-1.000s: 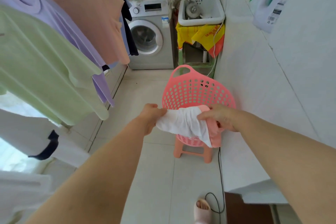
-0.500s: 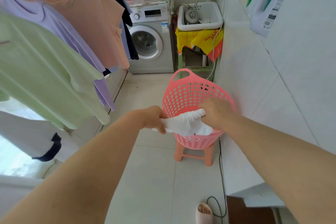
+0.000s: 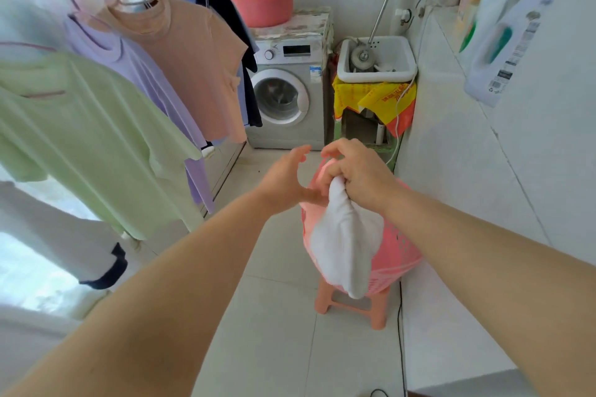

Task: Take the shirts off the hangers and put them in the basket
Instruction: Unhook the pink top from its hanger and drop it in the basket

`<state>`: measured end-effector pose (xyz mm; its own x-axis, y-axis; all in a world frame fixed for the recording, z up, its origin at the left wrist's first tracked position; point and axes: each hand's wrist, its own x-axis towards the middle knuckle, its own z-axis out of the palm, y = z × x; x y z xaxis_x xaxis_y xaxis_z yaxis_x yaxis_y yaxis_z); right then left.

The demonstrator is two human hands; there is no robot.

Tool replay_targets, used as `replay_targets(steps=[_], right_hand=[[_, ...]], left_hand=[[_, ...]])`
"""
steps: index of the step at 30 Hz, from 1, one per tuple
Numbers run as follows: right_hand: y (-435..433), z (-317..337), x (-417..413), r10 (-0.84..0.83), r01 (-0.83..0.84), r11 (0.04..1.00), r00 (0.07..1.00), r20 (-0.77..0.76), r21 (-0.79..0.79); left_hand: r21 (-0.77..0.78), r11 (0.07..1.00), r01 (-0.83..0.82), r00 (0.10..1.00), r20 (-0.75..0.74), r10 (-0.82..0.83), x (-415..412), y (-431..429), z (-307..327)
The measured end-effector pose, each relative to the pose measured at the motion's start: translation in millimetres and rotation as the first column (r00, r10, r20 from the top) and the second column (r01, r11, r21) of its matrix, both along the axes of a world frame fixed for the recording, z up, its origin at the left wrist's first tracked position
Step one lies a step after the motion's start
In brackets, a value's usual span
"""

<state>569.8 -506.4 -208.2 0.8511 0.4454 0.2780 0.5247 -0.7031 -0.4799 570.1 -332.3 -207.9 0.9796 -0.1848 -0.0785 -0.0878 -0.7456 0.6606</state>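
Note:
My right hand (image 3: 358, 171) grips a bunched white shirt (image 3: 345, 242), which hangs down in front of the pink perforated basket (image 3: 400, 251). The basket rests on a small pink stool (image 3: 351, 306). Beside the shirt, my left hand (image 3: 287, 180) is spread and holds nothing. Along the rail on the left, shirts hang on hangers: a green one (image 3: 84, 138), a lilac one (image 3: 129, 74), a peach one (image 3: 200, 68) and a dark one (image 3: 235, 26) behind it. Lower left hangs a white garment with dark trim (image 3: 64, 235).
A washing machine (image 3: 290, 93) stands at the back with a pink tub (image 3: 263, 0) on top. Right of it is a white sink (image 3: 377, 58) over yellow bags. A tiled counter (image 3: 451, 171) with detergent bottles (image 3: 509, 42) runs along the right. A black cable (image 3: 400, 332) lies on the floor.
My left hand has let go of the white shirt and opened. My right hand lifted the shirt, which now dangles over the basket's front. The view tilted upward.

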Motion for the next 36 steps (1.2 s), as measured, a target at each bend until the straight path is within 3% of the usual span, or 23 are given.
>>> replay_targets(steps=[3, 5, 9, 13, 17, 25, 30, 33, 36], right_hand=[[9, 22, 8, -0.027, 0.021, 0.987, 0.999, 0.034, 0.161], [11, 35, 16, -0.086, 0.097, 0.963, 0.995, -0.054, 0.252], [15, 55, 31, -0.044, 0.061, 0.995, 0.976, -0.212, 0.076], [27, 72, 34, 0.112, -0.002, 0.977, 0.858, -0.502, 0.214], [33, 77, 40, 0.201, -0.155, 0.977, 0.893, -0.402, 0.145], [68, 112, 41, 0.307, -0.272, 0.95, 0.907, -0.288, 0.154], [88, 156, 37, 0.355, -0.328, 0.93, 0.918, -0.175, 0.165], [92, 175, 33, 0.378, -0.326, 0.903, 0.913, -0.156, 0.28], [94, 186, 32, 0.38, -0.326, 0.903, 0.911, -0.164, 0.278]], left_hand=[[-0.042, 0.999, -0.002, 1.0, 0.007, 0.003, 6, 4, 14], [-0.074, 0.997, -0.023, 1.0, -0.017, 0.022, 6, 8, 21], [-0.138, 0.98, -0.146, 0.987, 0.039, 0.153, 7, 5, 33], [-0.118, 0.967, -0.225, 0.964, 0.115, 0.238, 13, 10, 50], [0.025, 0.965, -0.262, 0.958, 0.127, 0.257, 12, 21, 69], [0.019, 0.968, -0.251, 0.955, -0.158, 0.251, -15, 78, 67], [0.023, 0.95, -0.312, 0.927, -0.213, 0.31, -29, 109, 53], [0.003, 0.964, -0.266, 0.927, -0.274, 0.256, -33, 127, 44], [-0.07, 0.967, -0.246, 0.939, -0.265, 0.22, -29, 140, 46]])
